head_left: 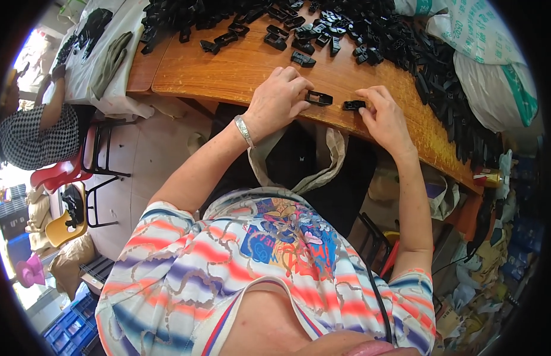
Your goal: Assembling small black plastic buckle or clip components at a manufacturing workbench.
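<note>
Near the front edge of the wooden table, my left hand (276, 98) pinches the end of a black plastic frame piece (329, 97), long and open in the middle. A short way to the right, my right hand (387, 121) grips a smaller black plastic piece (352, 105) between thumb and fingers. The two pieces are apart. Just beyond my left hand lies a single black plastic part (303, 59). Farther back, a large heap of similar black parts (332, 29) covers the far side of the table.
The wooden table (210, 77) has a curved front edge. Long black pieces (459, 121) are piled along its right side, beside a white-and-green sack (489, 89). At the left, a person in a checked top (41, 133) sits by another covered table (109, 101). Blue crates (73, 323) stand lower left.
</note>
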### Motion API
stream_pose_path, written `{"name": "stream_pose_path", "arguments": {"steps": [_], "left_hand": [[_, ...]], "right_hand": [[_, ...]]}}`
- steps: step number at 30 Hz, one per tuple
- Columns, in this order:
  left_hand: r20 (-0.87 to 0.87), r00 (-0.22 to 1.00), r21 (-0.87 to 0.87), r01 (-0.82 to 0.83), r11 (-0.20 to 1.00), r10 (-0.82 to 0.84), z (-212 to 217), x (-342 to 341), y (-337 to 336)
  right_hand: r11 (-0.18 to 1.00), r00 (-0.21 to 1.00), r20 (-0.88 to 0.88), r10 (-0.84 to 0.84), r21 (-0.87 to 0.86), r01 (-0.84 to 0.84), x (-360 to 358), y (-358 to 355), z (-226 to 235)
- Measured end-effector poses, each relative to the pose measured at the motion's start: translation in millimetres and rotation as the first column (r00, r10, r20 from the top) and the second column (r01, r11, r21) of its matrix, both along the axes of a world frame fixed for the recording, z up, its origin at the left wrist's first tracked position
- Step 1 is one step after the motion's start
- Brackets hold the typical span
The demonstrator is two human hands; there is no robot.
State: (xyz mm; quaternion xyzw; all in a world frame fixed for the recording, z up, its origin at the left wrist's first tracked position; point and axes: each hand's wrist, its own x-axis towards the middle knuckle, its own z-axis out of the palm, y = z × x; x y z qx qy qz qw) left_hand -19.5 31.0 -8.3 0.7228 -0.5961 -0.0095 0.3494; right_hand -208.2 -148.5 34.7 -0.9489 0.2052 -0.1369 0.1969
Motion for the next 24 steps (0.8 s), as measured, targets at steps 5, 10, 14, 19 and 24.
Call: {"name": "stream_pose_path", "arguments": {"steps": [5, 10, 14, 19, 24], "left_hand": [[0.015, 1.0, -0.013, 0.002, 1.0, -0.002, -1, -3, -6], [0.006, 1.0, -0.008, -0.017, 1.0, 0.017, 0, -3, -5], [-0.01, 1.0, -0.019, -0.022, 1.0, 0.022, -3, -3, -7], [-0.012, 1.0, -0.001, -0.018, 1.0, 0.018, -3, -2, -7], [-0.015, 1.0, 0.005, -0.008, 1.0, 0.008, -1, 0, -7]], "right_hand": [[0.997, 0.997, 0.072, 0.022, 0.074, -0.027, 2, 1, -19], [0.984, 0.963, 0.259, 0.08, 0.133, -0.118, 30, 30, -12], [0.985, 0.952, 0.259, 0.165, 0.002, -0.172, 39, 32, -20], [0.959, 0.97, 0.071, 0.231, -0.182, -0.216, 39, 42, -15], [0.856, 0.958, 0.017, 0.285, -0.454, -0.246, 35, 47, -34]]}}
